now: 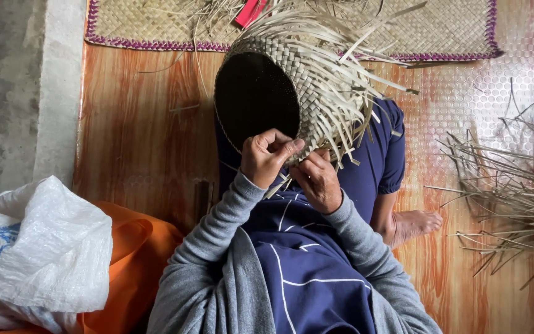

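Half-woven basket (pixel 292 80): pale flat straw strips, diagonal plaited wall, oval form. Lies tilted on lap, dark open mouth toward camera. Unwoven strip ends (pixel 347 117) splay loose from far and right rim. Near rim pinched by left hand (pixel 269 158) and right hand (pixel 317 179), fingers closed on strips.

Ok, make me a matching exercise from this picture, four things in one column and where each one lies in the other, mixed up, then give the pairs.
Things:
1. half-woven basket
2. white plastic sack
3. loose pile of strips
4. woven mat with purple edge

Places:
A. on the floor at the right edge
B. at the top, beyond the basket
C. held at its rim by the left hand and right hand
D. lower left, beside orange cloth

Pairs: 1-C, 2-D, 3-A, 4-B
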